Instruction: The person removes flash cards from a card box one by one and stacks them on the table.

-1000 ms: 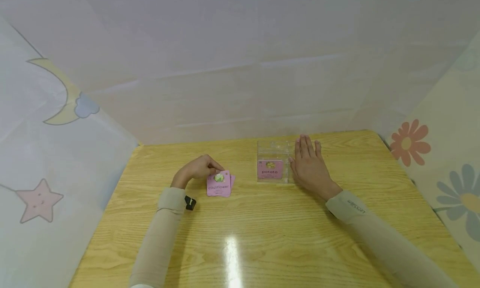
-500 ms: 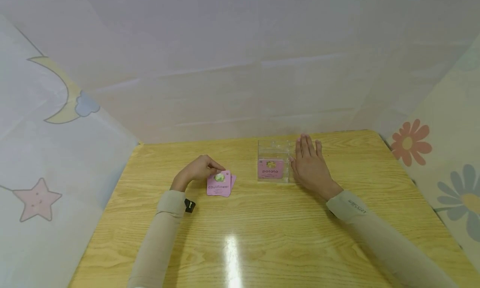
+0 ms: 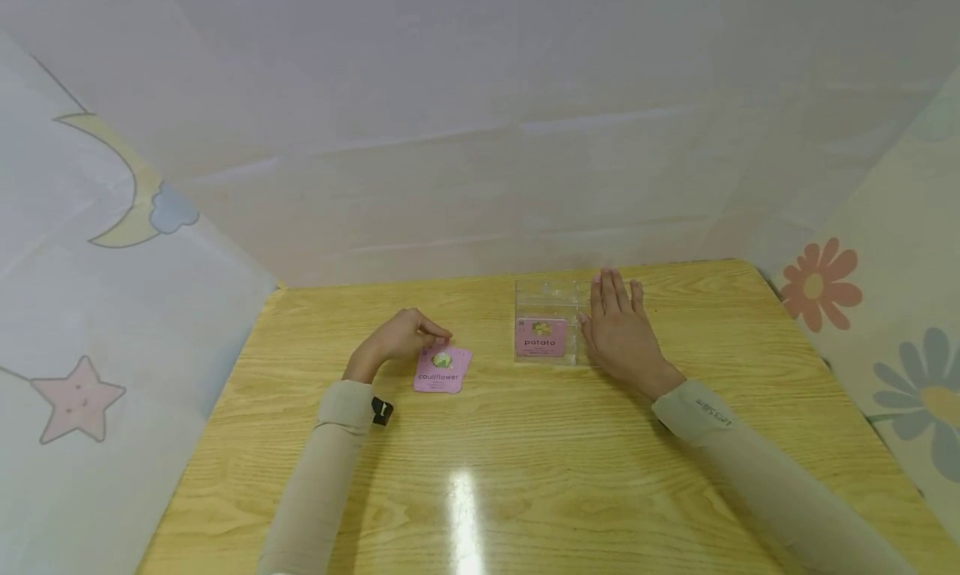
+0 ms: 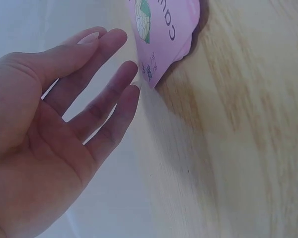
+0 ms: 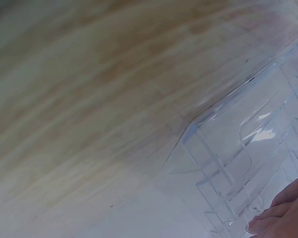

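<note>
the cauliflower card [image 3: 438, 380] shows slightly nearer you than half a second ago, left of the clear box [image 3: 546, 306]. best to work one card by its corner, gently. your left hand [image 3: 401, 335] spreads its lower fingers loosely; i can't tell whether thumb and forefinger pinch anything. your right hand [image 3: 624, 342] lies straight-fingered against the box's side.
</note>
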